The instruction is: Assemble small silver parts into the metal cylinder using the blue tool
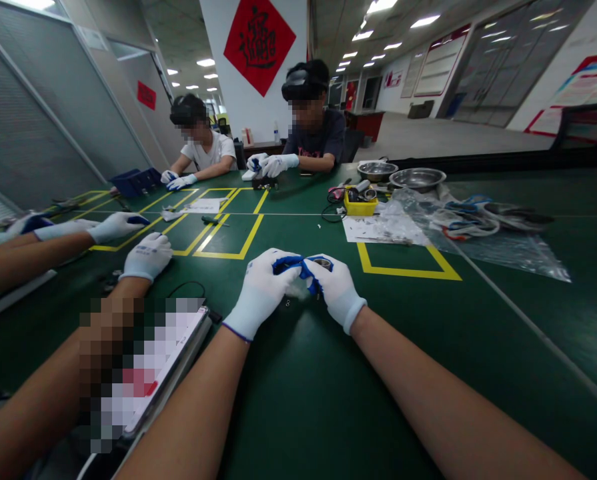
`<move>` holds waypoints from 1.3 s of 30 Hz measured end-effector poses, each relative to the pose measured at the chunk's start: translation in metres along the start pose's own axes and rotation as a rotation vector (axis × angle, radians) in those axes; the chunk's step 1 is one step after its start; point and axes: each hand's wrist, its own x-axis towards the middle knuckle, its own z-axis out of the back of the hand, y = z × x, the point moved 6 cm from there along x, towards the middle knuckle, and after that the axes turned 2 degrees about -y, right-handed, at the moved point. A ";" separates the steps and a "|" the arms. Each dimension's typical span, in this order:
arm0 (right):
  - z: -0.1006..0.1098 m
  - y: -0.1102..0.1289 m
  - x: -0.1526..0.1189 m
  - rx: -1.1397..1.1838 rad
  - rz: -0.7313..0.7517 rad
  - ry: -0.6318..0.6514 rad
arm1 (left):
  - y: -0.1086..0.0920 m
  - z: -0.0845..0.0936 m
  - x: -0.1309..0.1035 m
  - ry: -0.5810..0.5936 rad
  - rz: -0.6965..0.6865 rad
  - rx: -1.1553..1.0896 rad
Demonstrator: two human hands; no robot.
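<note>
My left hand (267,290) wears a white glove with a blue palm. Its fingers are curled and pressed together just left of my right hand, and whatever they may hold is hidden. In the matching glove, my right hand (339,288) is closed around a small round metal part (322,263) with a ring-like rim, whose kind is not clear. The fingertips of both hands meet or nearly meet above the green table (298,413). A tiny light-coloured piece (287,303) lies on the table below my left hand.
Yellow tape marks the table. To the right are a yellow bin (361,205) with parts, metal bowls (418,178) and a plastic bag (518,250). A screwdriver (213,221) lies ahead. A co-worker's gloved hand (147,257) and a tablet-like device (178,360) are at left. Two people sit opposite.
</note>
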 end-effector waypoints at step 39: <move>-0.013 0.027 -0.020 -0.410 0.395 0.065 | -0.035 0.004 -0.006 0.106 -0.251 0.298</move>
